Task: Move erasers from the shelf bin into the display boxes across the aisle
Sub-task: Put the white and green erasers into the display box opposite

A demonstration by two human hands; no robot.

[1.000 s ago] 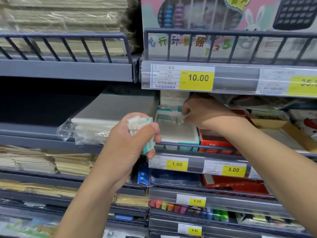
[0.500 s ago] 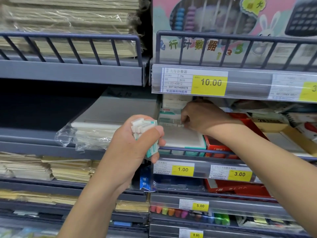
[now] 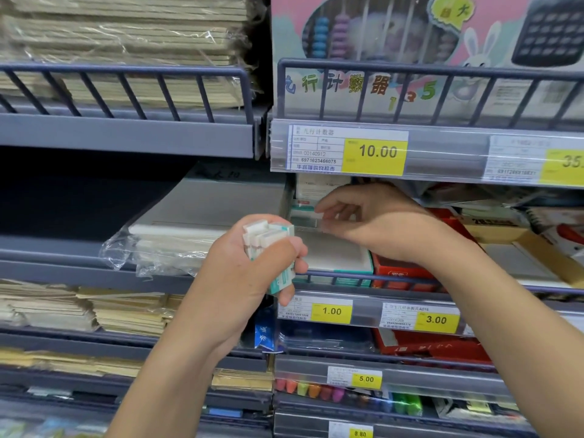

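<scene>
My left hand (image 3: 252, 273) grips a bunch of several white erasers with teal sleeves (image 3: 271, 245), held in front of the middle shelf. My right hand (image 3: 369, 219) reaches into the white and teal eraser box (image 3: 335, 257) on that shelf. Its thumb and fingertips pinch at a small pale eraser (image 3: 320, 222) at the back of the box, though the fingers hide most of it. More eraser packs (image 3: 303, 213) stand behind the box, under the upper shelf.
A grey rail (image 3: 363, 276) fronts the shelf, with yellow price tags (image 3: 331, 311) below. Red boxes (image 3: 401, 270) sit right of the eraser box, plastic-wrapped paper (image 3: 177, 241) left of it. An abacus toy box (image 3: 410, 52) stands on the upper shelf.
My right hand has drawn slightly outward and its fingers have spread around an eraser at the box's back. The left hand keeps its bunch, almost still.
</scene>
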